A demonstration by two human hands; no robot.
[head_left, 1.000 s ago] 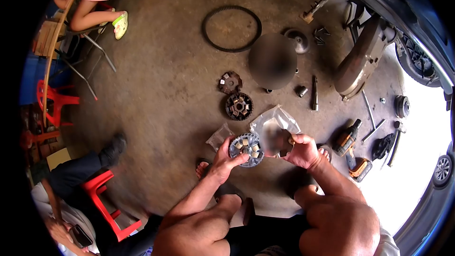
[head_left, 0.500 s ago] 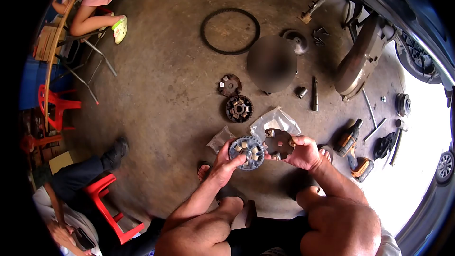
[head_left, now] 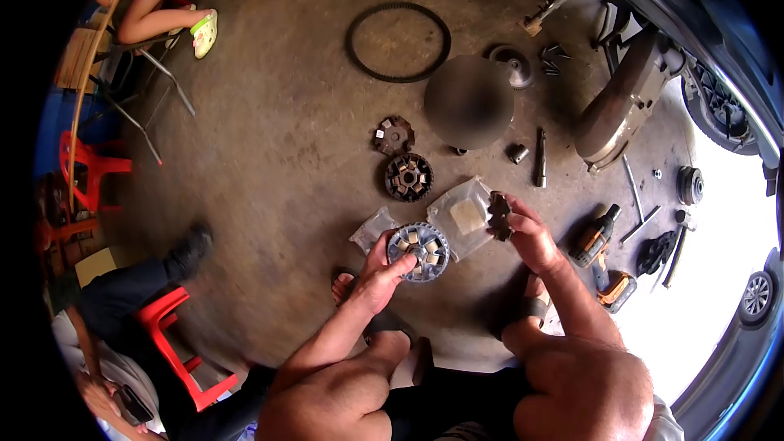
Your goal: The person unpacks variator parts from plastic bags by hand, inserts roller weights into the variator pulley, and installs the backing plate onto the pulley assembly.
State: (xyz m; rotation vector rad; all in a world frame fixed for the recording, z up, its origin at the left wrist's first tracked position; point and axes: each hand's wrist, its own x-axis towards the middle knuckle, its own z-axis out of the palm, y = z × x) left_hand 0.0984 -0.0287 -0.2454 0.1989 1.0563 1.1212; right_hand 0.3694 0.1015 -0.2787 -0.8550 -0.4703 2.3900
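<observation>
My left hand [head_left: 377, 278] is closed around a silvery variator [head_left: 419, 252], thumb across its hub; pale roller weights sit in its pockets. In my right hand [head_left: 531, 237] is a dark ramp plate [head_left: 500, 216], turned nearly edge-on and apart from the variator. Beneath the hands a clear plastic bag [head_left: 461, 208] and a smaller bag [head_left: 374, 230] lie on the floor. Just beyond them rest an older dark variator [head_left: 408, 178] with rollers in it and a second ramp plate [head_left: 394, 135].
A drive belt [head_left: 398, 8] and a metal pulley disc [head_left: 516, 69] lie farther off. To the right are a socket tool [head_left: 541, 159], an orange-black impact driver [head_left: 596, 237], a hammer [head_left: 679, 249] and a long casing [head_left: 625, 106]. Another person sits at lower left by a red stool [head_left: 175, 351].
My right hand has lifted the ramp plate up and away from the variator and tilted it edge-on. My left hand keeps its hold on the variator, slightly farther left.
</observation>
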